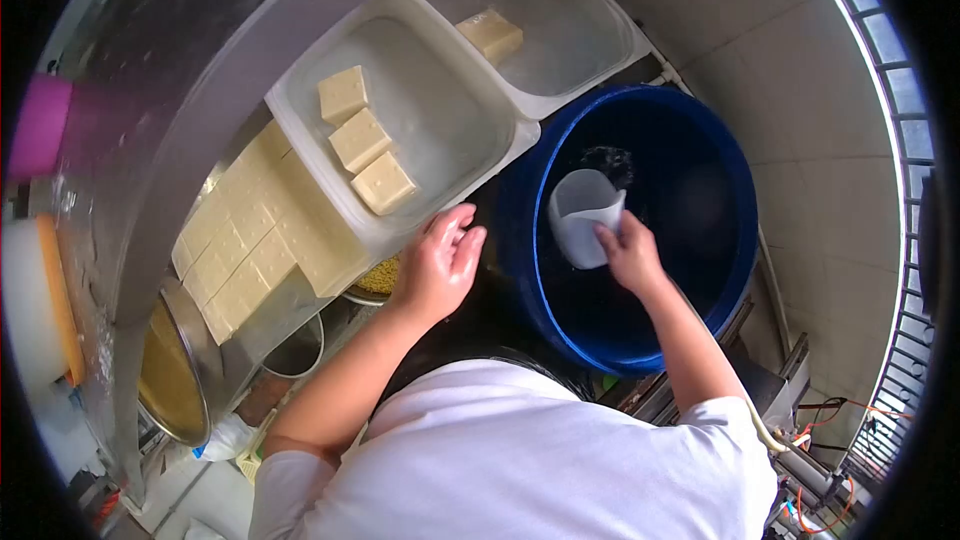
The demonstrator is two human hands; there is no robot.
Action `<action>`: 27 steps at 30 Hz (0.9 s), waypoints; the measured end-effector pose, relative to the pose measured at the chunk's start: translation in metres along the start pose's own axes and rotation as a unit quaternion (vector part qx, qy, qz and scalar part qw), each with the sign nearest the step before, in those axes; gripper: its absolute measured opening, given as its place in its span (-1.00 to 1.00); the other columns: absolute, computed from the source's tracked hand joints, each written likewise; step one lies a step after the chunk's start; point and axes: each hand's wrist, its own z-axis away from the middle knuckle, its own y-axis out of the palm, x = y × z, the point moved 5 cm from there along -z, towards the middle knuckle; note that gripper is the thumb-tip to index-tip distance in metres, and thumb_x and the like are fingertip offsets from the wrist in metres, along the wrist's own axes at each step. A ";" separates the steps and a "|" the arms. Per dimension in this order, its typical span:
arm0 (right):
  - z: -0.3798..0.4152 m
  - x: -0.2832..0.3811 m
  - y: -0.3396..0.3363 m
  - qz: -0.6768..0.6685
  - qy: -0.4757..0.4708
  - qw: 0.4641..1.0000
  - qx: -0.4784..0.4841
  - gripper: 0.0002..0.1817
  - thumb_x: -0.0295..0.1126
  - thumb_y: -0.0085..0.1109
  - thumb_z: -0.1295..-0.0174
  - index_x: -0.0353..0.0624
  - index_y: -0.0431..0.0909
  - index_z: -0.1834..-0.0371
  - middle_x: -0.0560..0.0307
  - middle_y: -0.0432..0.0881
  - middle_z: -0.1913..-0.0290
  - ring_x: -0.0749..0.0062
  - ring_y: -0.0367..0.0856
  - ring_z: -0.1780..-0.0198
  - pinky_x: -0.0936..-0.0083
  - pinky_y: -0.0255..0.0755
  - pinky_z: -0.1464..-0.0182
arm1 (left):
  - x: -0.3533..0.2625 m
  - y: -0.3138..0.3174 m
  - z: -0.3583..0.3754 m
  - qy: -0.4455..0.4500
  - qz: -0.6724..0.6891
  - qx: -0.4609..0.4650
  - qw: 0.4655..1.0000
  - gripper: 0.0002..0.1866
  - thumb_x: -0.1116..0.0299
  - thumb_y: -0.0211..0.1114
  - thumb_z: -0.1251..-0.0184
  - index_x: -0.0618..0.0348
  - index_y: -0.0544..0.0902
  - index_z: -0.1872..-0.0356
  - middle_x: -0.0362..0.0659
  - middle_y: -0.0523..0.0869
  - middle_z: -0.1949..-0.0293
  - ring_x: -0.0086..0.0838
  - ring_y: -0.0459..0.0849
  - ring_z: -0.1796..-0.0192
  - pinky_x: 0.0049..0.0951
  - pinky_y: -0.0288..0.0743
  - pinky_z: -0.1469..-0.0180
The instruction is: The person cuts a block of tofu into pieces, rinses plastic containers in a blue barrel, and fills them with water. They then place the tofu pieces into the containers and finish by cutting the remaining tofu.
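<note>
At right, our right hand (633, 254) grips a scoop (582, 236); our left hand (438, 265), loosely spread, is near 3 blocks (360, 141).

We seem to be in a small food workshop, probably one where tofu is made, rather than a home kitchen. We see a pale slab (250, 225) scored into squares, and loose blocks (361, 140) of the same stuff lying in deep tubs (440, 90). The big blue barrel (525, 230) also suggests work in bulk. Around us we find a tiled wall (830, 110), a barred window (915, 140) and, at lower right, metal machinery (812, 470).
</note>
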 end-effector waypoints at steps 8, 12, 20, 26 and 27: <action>0.034 0.188 -0.110 0.212 -0.312 0.923 -0.079 -0.53 -0.32 0.31 -0.40 -0.30 0.56 -0.30 -0.33 0.73 0.03 -0.19 0.76 0.09 0.17 0.64 0.02 | -0.008 0.047 -0.069 0.023 -0.010 -0.065 0.998 -0.55 0.29 0.36 -0.48 0.35 0.52 -0.25 -0.13 0.64 0.18 -0.49 0.67 0.26 -0.50 0.59 0.24; 0.031 0.256 -0.113 0.247 -0.301 0.921 -0.021 -0.51 -0.29 0.31 -0.38 -0.29 0.57 -0.31 -0.29 0.74 0.09 -0.15 0.75 0.10 0.20 0.62 0.03 | 0.000 0.066 -0.105 -0.083 0.126 -0.086 0.985 -0.53 0.23 0.35 -0.39 0.33 0.55 -0.18 0.14 0.72 0.12 -0.04 0.71 0.06 -0.11 0.58 -0.05; 0.001 0.315 -0.087 0.296 -0.345 0.887 0.086 -0.60 -0.28 0.25 -0.42 -0.17 0.62 -0.26 -0.25 0.75 0.15 -0.15 0.75 0.17 0.14 0.61 0.07 | -0.005 0.067 -0.134 -0.185 0.344 -0.113 0.914 -0.52 0.30 0.26 -0.36 0.36 0.53 -0.24 0.19 0.69 -0.09 -0.08 0.75 -0.07 -0.16 0.65 -0.05; -0.012 0.336 -0.066 0.404 -0.305 0.853 0.122 -0.64 -0.22 0.20 -0.45 -0.14 0.64 -0.20 -0.18 0.77 0.16 -0.12 0.75 0.14 0.13 0.60 0.04 | -0.031 0.061 -0.126 -0.206 0.549 -0.083 0.806 -0.63 0.27 0.29 -0.47 0.17 0.56 -0.21 -0.10 0.70 0.05 -0.36 0.75 0.08 -0.32 0.69 0.11; -0.014 0.337 -0.063 0.426 -0.299 0.845 0.120 -0.67 -0.22 0.19 -0.45 -0.13 0.65 -0.16 -0.15 0.77 0.19 -0.10 0.75 0.15 0.12 0.60 0.04 | -0.030 0.061 -0.125 -0.207 0.549 -0.084 0.806 -0.63 0.27 0.29 -0.47 0.17 0.56 -0.21 -0.10 0.70 0.05 -0.36 0.75 0.08 -0.32 0.69 0.11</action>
